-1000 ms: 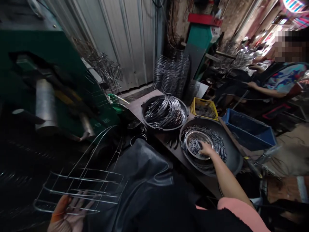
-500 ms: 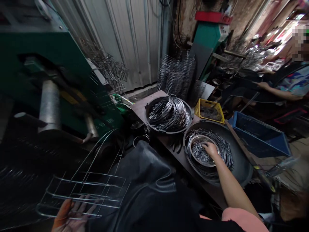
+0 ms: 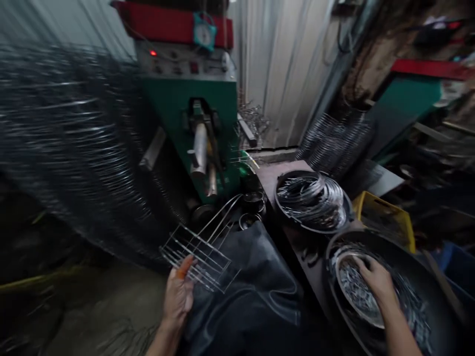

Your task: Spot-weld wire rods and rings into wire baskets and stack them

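The person's left hand (image 3: 178, 296) sits just beside the worktop's front edge, its fingers curled up around a flat, rectangular rack of thin silver wire rods (image 3: 196, 262), which is tilted and gripped at its lower edge. One finger carries a bright orange covering (image 3: 181, 267). The rack's long wire ends rise towards the worktop.

The right hand (image 3: 376, 282) lies over the worktop's near end, fingers spread and pressing down into a shallow polished steel bowl (image 3: 343, 284) heaped with short, bright wire pieces (image 3: 352, 291). Whether it pinches any piece is hidden. That bowl rests inside a wide, round black plastic basin (image 3: 415, 267) among loose curved wires.

The brown worktop (image 3: 272, 180) also carries a smaller black basin (image 3: 293, 178) of coiled shiny wire hoops (image 3: 311, 198). A yellow plastic crate (image 3: 386, 220) stands past its far side, while a green metal machine with a red top (image 3: 187, 99) stands beyond its left end.
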Motion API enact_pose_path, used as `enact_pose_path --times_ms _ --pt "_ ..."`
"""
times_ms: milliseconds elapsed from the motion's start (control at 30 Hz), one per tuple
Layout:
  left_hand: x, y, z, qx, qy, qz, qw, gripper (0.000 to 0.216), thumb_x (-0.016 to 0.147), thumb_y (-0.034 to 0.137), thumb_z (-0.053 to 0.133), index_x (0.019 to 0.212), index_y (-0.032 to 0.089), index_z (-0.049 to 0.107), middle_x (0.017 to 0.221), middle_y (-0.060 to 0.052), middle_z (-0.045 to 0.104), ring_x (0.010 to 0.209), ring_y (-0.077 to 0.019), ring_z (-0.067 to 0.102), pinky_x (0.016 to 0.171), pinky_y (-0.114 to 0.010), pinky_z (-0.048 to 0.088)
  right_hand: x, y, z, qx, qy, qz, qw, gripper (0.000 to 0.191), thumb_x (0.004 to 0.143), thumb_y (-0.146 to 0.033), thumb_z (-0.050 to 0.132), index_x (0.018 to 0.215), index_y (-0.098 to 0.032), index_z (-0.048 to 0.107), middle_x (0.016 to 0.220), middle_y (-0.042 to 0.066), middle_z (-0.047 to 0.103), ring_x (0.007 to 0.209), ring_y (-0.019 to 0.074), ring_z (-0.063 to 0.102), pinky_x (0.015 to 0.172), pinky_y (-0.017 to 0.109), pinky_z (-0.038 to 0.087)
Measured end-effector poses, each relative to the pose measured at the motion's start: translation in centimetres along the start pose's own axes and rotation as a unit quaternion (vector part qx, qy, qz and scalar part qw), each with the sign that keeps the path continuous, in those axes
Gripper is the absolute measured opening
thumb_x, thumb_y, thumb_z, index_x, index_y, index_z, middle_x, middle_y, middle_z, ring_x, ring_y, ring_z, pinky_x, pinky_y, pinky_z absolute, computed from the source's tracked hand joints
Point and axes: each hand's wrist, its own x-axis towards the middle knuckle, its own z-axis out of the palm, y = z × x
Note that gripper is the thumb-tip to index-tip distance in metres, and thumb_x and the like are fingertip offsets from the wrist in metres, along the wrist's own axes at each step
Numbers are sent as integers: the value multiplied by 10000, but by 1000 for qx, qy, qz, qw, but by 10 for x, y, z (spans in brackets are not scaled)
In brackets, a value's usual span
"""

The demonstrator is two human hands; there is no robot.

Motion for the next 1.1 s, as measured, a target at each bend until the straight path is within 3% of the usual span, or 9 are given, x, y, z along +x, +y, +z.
enact_pose_path --times_ms 100,233,300,367,467,567,767,933,1100 --pt "-2 -4 2 -25 -11 12 1000 345 477 264 760 778 196 607 873 4 557 819 -155 546 706 -322 505 5 -114 11 226 -65 -120 965 355 723 -511 494 780 -186 627 746 67 650 733 223 597 647 297 458" --pt "-9 -6 2 -78 1 4 997 375 523 351 771 798 182 581 882 -16 552 848 -159 540 679 -289 486 -14 -267 55 366 -263 -185 873 333 732 -497 527 730 -170 589 595 10 564 544 142 513 505 248 404" --pt "-11 -7 2 -93 15 8 995 383 522 355 774 799 182 574 900 -21 546 863 -166 538 673 -286 479 -25 -318 77 396 -315 -199 839 327 704 -492 562 676 -166 568 547 -10 524 486 115 464 461 235 371" --pt "-12 -9 1 -107 28 11 994 399 515 365 775 809 185 574 925 -24 543 882 -173 534 672 -284 472 -34 -350 94 422 -351 -201 811 331 686 -492 583 648 -164 550 518 -23 503 456 98 437 436 223 344" --pt "-8 -11 -2 -129 42 6 991 441 491 383 781 835 193 581 926 -19 548 895 -174 529 690 -283 460 -41 -372 107 459 -396 -179 775 340 694 -500 581 659 -163 546 493 -33 495 425 84 421 409 208 307" --pt "-1 -12 -5 -144 50 6 988 472 469 401 787 844 196 586 938 -15 551 894 -174 527 702 -287 450 -44 -379 112 482 -410 -162 757 342 703 -504 585 663 -167 544 486 -36 499 407 77 409 398 205 296" --pt "10 -5 2 -115 54 10 992 423 503 377 778 828 196 577 891 5 540 821 -143 530 695 -271 432 -40 -384 118 483 -394 -170 763 350 704 -514 602 636 -176 541 490 -31 505 431 95 433 421 221 328" --pt "19 -1 6 -106 55 19 993 443 504 377 780 854 197 576 923 -2 533 825 -141 526 680 -259 426 -33 -387 131 504 -416 -145 743 345 711 -512 603 653 -179 534 506 -33 507 430 90 439 409 210 332" --pt "28 -4 8 -102 63 -9 993 427 519 384 771 849 199 573 951 -10 529 900 -167 522 688 -268 433 -30 -389 147 531 -396 -155 733 307 746 -467 587 672 -174 533 557 -21 523 487 96 482 456 211 377"
